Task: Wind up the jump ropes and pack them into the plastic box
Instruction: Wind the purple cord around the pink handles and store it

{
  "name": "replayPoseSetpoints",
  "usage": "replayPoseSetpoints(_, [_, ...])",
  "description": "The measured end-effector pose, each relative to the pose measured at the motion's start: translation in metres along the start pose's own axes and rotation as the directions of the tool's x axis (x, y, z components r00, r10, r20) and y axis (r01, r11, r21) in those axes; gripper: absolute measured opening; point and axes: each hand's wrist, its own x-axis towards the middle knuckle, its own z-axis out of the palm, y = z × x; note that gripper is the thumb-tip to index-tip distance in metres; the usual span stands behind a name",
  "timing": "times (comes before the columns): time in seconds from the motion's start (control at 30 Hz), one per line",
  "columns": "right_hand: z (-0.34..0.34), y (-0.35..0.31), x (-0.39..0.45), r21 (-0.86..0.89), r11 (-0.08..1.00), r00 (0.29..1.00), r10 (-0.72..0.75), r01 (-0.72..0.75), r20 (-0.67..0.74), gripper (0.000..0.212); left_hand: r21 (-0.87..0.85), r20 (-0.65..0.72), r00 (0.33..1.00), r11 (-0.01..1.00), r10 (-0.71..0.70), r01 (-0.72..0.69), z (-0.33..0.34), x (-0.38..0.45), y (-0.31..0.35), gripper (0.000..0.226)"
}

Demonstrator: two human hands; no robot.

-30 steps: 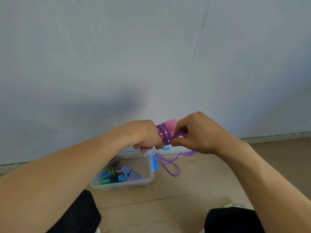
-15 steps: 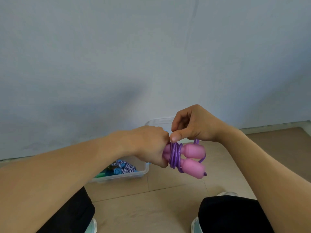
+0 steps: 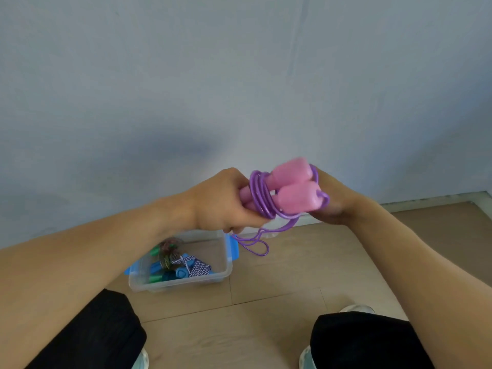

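Note:
My left hand (image 3: pixel 222 201) grips the two pink handles (image 3: pixel 295 187) of a jump rope held side by side, tilted up to the right. Several turns of purple cord (image 3: pixel 259 194) wrap around them beside my fingers. My right hand (image 3: pixel 332 202) sits behind the handles' thick ends, fingers blurred, holding the cord there. A loose loop of the purple cord (image 3: pixel 255 245) hangs below. On the floor under my left hand stands the clear plastic box (image 3: pixel 213 278) with blue latches, holding wound ropes with green and blue handles (image 3: pixel 173 265).
A pale blue wall (image 3: pixel 239 75) rises right behind the box. The floor (image 3: pixel 292 275) is light wood planks. My knees in black trousers (image 3: pixel 90 334) and shoe tips show at the bottom edge, either side of the open floor.
The handles have risen and now tilt upward instead of pointing down-right. My right hand has gone from above the wraps to behind the handle ends, and a loose loop of cord hangs below again.

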Motion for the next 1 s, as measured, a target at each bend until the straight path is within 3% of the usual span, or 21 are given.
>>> replayPoseSetpoints(0.07, [0.01,0.002,0.005,-0.051,0.997,0.997,-0.057,0.055,-0.051,0.016,-0.052,-0.057,0.998,0.999,-0.01,0.007,-0.002,0.002,-0.002,0.035])
replayPoseSetpoints(0.13, [0.016,0.003,0.01,-0.137,0.989,0.992,-0.069,0.054,-0.106,0.027,-0.079,-0.134,0.989,0.996,-0.054,0.043,-0.004,0.006,-0.001,0.041])
replayPoseSetpoints(0.23, [0.024,0.004,0.014,-0.2,0.98,0.989,-0.047,0.019,-0.139,0.029,-0.255,-0.204,0.954,0.953,-0.218,0.163,-0.009,0.015,-0.005,0.035])
replayPoseSetpoints(0.37, [0.033,0.012,0.017,-0.355,0.933,0.992,0.02,-0.064,-0.128,0.029,-0.411,-0.057,0.926,0.854,-0.372,0.318,-0.011,0.018,-0.012,0.018])
replayPoseSetpoints(0.43, [0.037,0.016,0.018,-0.4,0.909,0.989,0.065,-0.113,-0.13,0.028,-0.501,0.025,0.941,0.81,-0.337,0.303,-0.012,0.017,-0.012,0.017])
replayPoseSetpoints(0.53, [0.04,0.017,0.021,-0.315,0.931,0.973,0.13,-0.186,-0.192,0.028,-0.605,0.074,0.958,0.751,-0.278,0.265,-0.014,0.016,-0.01,0.015])
replayPoseSetpoints(0.67, [0.039,0.01,0.025,-0.279,0.934,0.957,0.157,-0.224,-0.243,0.034,-0.547,-0.016,0.932,0.784,-0.361,0.294,-0.014,0.02,-0.015,0.013])
replayPoseSetpoints(0.83, [0.043,0.004,0.025,-0.262,0.945,0.964,0.139,-0.198,-0.227,0.032,-0.326,-0.176,0.914,0.898,-0.364,0.295,-0.015,0.028,-0.027,0.006])
replayPoseSetpoints(1.0, [0.046,0.004,0.023,-0.182,0.964,0.976,0.173,-0.196,-0.132,0.033,-0.123,-0.15,0.909,0.919,-0.39,0.374,-0.021,0.029,-0.038,0.009])
